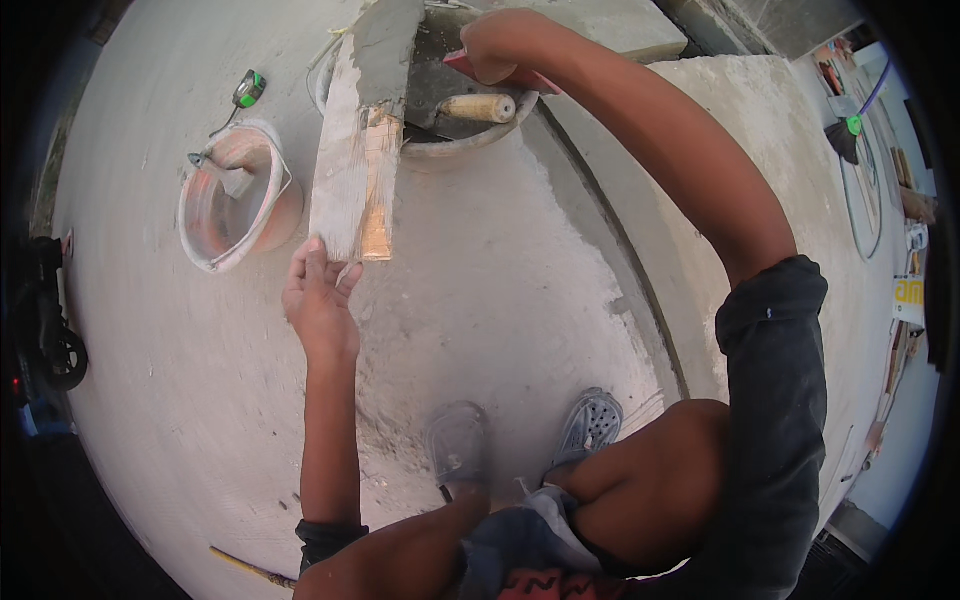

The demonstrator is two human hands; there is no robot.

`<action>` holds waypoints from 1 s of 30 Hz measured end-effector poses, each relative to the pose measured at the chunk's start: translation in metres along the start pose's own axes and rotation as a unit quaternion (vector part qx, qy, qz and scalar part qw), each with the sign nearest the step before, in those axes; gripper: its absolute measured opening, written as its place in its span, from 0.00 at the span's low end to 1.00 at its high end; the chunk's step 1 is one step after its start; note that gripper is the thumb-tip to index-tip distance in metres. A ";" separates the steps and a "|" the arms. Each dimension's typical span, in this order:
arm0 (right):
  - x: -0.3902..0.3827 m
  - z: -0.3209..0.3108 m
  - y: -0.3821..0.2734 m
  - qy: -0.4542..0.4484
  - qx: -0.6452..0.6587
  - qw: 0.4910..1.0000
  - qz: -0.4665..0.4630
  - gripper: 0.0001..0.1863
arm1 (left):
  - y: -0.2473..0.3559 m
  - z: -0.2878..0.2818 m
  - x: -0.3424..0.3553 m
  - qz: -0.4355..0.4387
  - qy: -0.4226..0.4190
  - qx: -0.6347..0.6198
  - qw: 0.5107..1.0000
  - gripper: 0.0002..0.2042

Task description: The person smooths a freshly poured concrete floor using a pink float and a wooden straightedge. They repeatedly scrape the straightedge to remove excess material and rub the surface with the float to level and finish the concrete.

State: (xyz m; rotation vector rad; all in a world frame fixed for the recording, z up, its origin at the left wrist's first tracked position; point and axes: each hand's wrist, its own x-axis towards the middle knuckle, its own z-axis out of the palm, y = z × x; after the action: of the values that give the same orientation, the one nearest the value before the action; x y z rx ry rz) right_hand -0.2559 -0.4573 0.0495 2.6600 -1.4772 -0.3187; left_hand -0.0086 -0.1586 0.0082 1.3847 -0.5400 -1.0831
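My left hand (322,295) grips the near end of a long, worn wooden board (338,175), thumb on top and fingers beneath. The board's far end is coated in wet grey mortar (385,45) and lies over the left side of a round basin (455,149). At the basin's far right, my right hand (492,50) is closed on a flat red tool (540,82); its kind is partly hidden by the hand. Below that hand, a tool with a thick, pale wooden handle (480,108) rests in the basin, its blade mostly out of sight.
Left of the board stands a mortar-stained orange bucket (275,205) with a tool (235,180) inside. A green-and-black tape measure (249,89) lies beyond it. A raised concrete slab (725,120) runs along the right. A brush (845,138) and hose (853,215) lie farther right.
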 end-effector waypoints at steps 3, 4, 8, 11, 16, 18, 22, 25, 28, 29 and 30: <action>-0.010 -0.041 -0.023 -0.016 0.085 0.995 0.048 0.17 | -0.006 -0.017 0.010 0.007 -0.017 -0.007 1.000 0.15; -0.004 -0.042 -0.029 -0.073 0.026 0.997 0.022 0.17 | -0.004 -0.020 0.008 0.010 -0.021 -0.004 1.000 0.15; 0.005 -0.028 -0.024 -0.067 0.016 0.995 0.066 0.15 | -0.007 -0.009 0.006 0.013 -0.029 -0.022 0.999 0.14; -0.003 -0.041 -0.028 -0.119 -0.046 0.992 0.002 0.15 | -0.007 -0.014 0.008 0.016 -0.025 -0.014 0.999 0.13; -0.037 -0.053 -0.037 -0.016 0.087 0.994 0.069 0.17 | -0.007 -0.016 0.007 0.029 -0.028 -0.024 0.999 0.14; -0.035 -0.059 -0.031 -0.143 -0.067 0.987 -0.005 0.17 | -0.008 -0.009 0.007 0.026 -0.025 -0.018 0.999 0.14; -0.053 -0.062 -0.038 0.021 0.081 0.994 0.065 0.11 | -0.009 -0.010 0.005 0.024 -0.022 -0.031 0.999 0.16; -0.063 -0.086 -0.036 -0.134 0.063 0.987 0.057 0.12 | -0.009 -0.011 0.009 0.023 -0.025 -0.025 0.999 0.17; -0.076 -0.099 -0.038 -0.151 0.122 0.976 0.098 0.15 | -0.010 -0.004 0.003 0.027 -0.016 -0.034 0.999 0.18; -0.074 -0.098 -0.037 -0.185 0.115 0.970 0.108 0.14 | -0.010 -0.003 0.001 0.030 -0.017 -0.030 0.999 0.19; -0.071 -0.096 -0.037 -0.218 0.108 0.963 0.119 0.14 | -0.010 -0.002 0.000 0.033 -0.018 -0.025 0.999 0.19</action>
State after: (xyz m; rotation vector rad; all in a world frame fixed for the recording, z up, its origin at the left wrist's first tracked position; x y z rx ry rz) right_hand -0.2410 -0.3803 0.1471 2.6436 -2.0419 -0.8089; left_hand -0.0092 -0.1562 -0.0017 1.2968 -0.5768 -1.0631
